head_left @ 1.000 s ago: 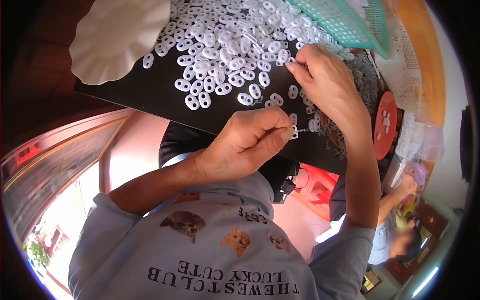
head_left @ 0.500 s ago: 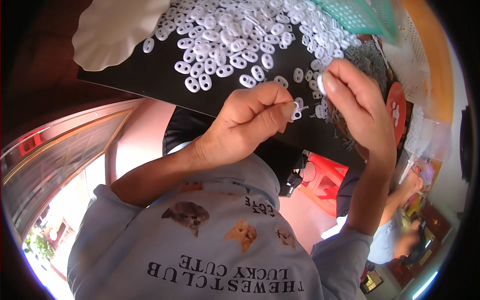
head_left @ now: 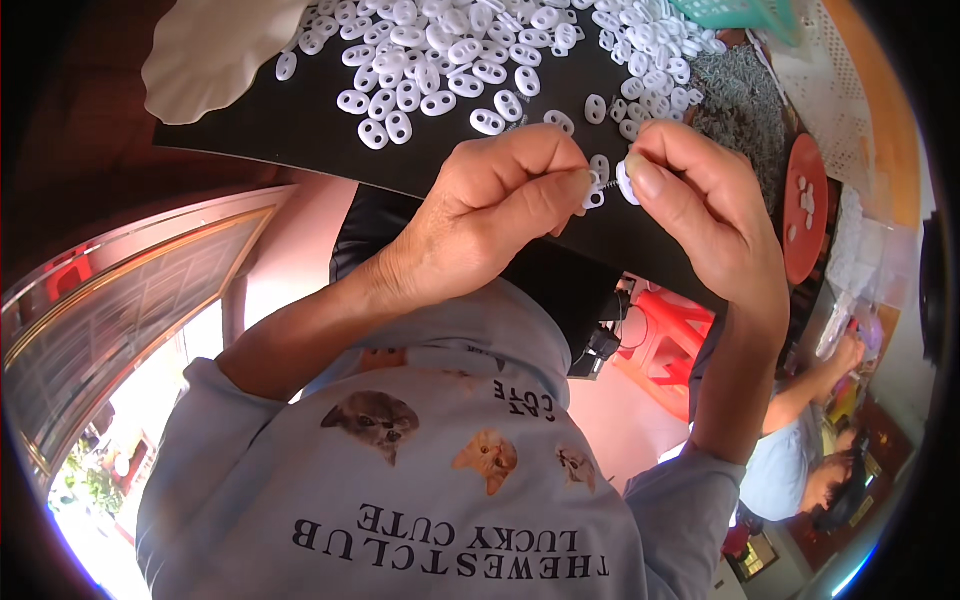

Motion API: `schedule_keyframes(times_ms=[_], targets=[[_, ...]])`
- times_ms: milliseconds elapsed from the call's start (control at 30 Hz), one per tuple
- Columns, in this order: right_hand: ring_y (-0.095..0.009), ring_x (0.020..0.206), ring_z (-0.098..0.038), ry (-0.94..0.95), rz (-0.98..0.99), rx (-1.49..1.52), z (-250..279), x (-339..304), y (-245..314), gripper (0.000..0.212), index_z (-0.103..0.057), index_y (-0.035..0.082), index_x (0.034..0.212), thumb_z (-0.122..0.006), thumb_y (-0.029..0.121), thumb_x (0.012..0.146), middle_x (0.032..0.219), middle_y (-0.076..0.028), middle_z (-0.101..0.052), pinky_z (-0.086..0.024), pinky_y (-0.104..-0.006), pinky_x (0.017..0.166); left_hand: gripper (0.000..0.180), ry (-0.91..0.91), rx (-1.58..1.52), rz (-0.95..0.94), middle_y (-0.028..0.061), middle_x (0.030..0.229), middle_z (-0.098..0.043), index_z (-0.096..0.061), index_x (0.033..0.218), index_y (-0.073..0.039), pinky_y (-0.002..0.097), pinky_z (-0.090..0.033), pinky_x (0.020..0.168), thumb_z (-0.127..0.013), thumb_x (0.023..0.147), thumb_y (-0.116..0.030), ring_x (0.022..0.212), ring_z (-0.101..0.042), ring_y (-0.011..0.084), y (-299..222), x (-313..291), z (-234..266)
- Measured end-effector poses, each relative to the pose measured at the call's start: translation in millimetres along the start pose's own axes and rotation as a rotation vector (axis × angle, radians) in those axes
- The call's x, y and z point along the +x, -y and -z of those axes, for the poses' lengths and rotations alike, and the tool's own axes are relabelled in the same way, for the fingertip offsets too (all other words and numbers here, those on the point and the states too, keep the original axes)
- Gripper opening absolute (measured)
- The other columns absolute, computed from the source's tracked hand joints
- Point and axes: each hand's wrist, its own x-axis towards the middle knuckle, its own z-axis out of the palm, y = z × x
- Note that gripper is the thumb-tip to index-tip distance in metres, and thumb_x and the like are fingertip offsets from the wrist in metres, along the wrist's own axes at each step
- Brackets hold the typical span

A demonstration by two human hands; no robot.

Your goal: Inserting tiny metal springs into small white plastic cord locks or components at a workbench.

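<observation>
Over the near edge of the black table [head_left: 290, 140], my left hand [head_left: 505, 200] pinches a white two-hole cord lock part [head_left: 596, 198] between thumb and fingertips. A small metal spring [head_left: 611, 185] sticks out of it to the right. My right hand [head_left: 705, 205] pinches another white cord lock part [head_left: 627, 184], held close at the free end of the spring. Whether the spring touches this second part, I cannot tell. Fingers cover much of both pieces. Several more white cord lock parts [head_left: 437, 103] lie scattered just beyond my hands.
A heap of grey springs [head_left: 740, 105] lies to the right. Beside it stands a red plate [head_left: 803, 215] with several white pieces. A scalloped white tray [head_left: 210, 60] is far left, a green basket [head_left: 745, 12] far right. Below are a red stool [head_left: 665, 345] and, rightward, another person [head_left: 785, 475].
My hands have come together: the right one moved down and left with its cord lock part, up to the spring. The view has shifted slightly.
</observation>
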Motion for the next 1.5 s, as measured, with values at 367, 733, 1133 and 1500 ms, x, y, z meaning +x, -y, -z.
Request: schedule_keyframes(times_ms=[367, 733, 1133, 1500], targets=[[-0.004, 0.058, -0.032, 0.001, -0.025, 0.047, -8.4, 2.9, -0.4, 0.023, -0.051, 0.0, 0.081, -0.057, 0.017, 0.094, 0.061, 0.003, -0.036, -0.027, -0.0232, 0.05, 0.015, 0.003, -0.01, -0.027, -0.0022, 0.07, -0.048, -0.054, 0.091, 0.0, 0.0193, -0.028, 0.052, -0.046, 0.099, -0.01, 0.059, -0.037, 0.0034, 2.8, 1.3, 0.8], [-0.015, 0.056, -0.042, -0.227, 0.167, -0.095, -30.2, 6.4, -5.0, 0.023, -0.051, -0.002, 0.082, -0.064, 0.015, 0.09, 0.065, -0.005, -0.044, -0.036, -0.0277, 0.051, 0.017, -0.074, -0.083, 0.018, -0.0008, 0.069, -0.052, -0.057, 0.091, -0.002, 0.0174, -0.029, 0.048, -0.047, 0.099, -0.014, 0.055, -0.038, 0.0024, -1.0, 2.8, 2.7], [-0.026, 0.062, -0.054, -0.164, 0.484, -0.65, -25.7, -3.4, -8.5, 0.031, -0.056, -0.002, 0.093, -0.076, 0.003, 0.071, 0.083, -0.012, -0.053, -0.045, -0.0334, 0.053, 0.019, -0.03, -0.164, 0.131, 0.0042, 0.071, -0.056, -0.059, 0.09, 0.004, 0.0229, -0.043, 0.056, -0.049, 0.095, -0.012, 0.059, -0.053, 0.01, -7.7, 3.8, 4.7], [-0.029, 0.065, -0.056, -0.175, 0.408, -0.747, -29.7, -12.0, -4.3, 0.037, -0.055, -0.001, 0.097, -0.077, 0.016, 0.073, 0.087, -0.013, -0.054, -0.047, -0.036, 0.055, 0.017, 0.009, 0.006, 0.067, -0.0038, 0.07, -0.05, -0.059, 0.085, 0.0, 0.0179, -0.034, 0.055, -0.055, 0.095, -0.013, 0.065, -0.045, 0.0016, -4.1, 6.2, 0.8]])
